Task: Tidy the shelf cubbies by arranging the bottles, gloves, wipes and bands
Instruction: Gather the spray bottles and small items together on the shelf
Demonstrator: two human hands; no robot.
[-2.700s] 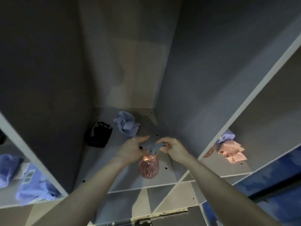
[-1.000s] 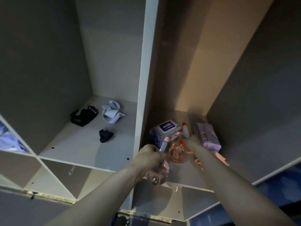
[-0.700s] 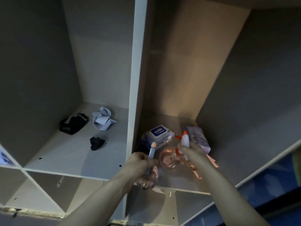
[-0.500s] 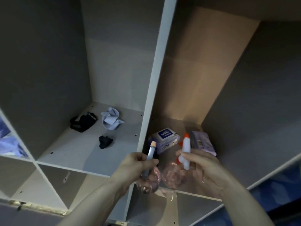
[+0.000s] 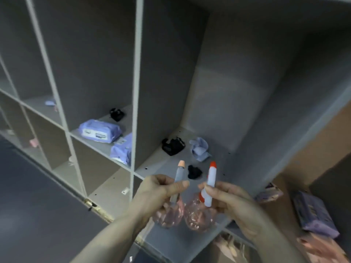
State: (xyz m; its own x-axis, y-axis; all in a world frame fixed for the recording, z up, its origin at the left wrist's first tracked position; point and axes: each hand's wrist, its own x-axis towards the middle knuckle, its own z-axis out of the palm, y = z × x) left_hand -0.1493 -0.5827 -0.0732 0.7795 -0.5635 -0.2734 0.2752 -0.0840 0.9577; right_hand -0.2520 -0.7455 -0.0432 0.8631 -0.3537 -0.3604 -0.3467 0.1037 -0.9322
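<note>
My left hand [image 5: 159, 192] grips a pink round spray bottle [image 5: 168, 215] by its grey-blue sprayer with a peach tip. My right hand [image 5: 226, 198] grips a second pink spray bottle [image 5: 197, 217] by its white sprayer with a red tip. Both bottles hang side by side in front of the middle cubby [image 5: 157, 164]. In that cubby lie a black glove [image 5: 172, 146], a crumpled blue band [image 5: 199, 150] and a small black piece [image 5: 193, 171].
The cubby to the left holds two purple wipes packs [image 5: 99, 130] [image 5: 122, 151] and a black item [image 5: 116, 114] at the back. At the lower right lie another purple wipes pack [image 5: 313, 213] and pink bands [image 5: 319, 247]. White dividers [image 5: 135, 92] separate the cubbies.
My hands have drawn both bottles out of the right cubby and leftward, in front of the middle cubby. The view has swung left, so the left wipes cubby shows.
</note>
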